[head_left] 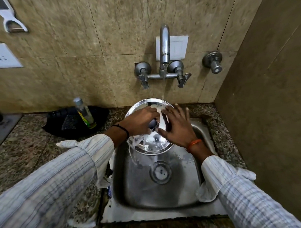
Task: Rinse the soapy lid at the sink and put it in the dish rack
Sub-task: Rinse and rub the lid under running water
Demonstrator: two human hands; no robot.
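A round steel lid [152, 144] with a dark knob is held tilted over the steel sink [167, 196], under the running water from the tap [164, 44]. My left hand [139, 121] is closed around the knob at the lid's middle. My right hand [177, 126] lies flat on the lid's shiny face with fingers spread, beside the stream. White suds cling to the lid's lower edge and drip into the basin. No dish rack is in view.
A clear bottle with green liquid [85, 113] stands on a black cloth [60, 126] on the granite counter left of the sink. Two tap handles [143, 76] stick out from the tiled wall. A side wall [266, 108] closes in on the right.
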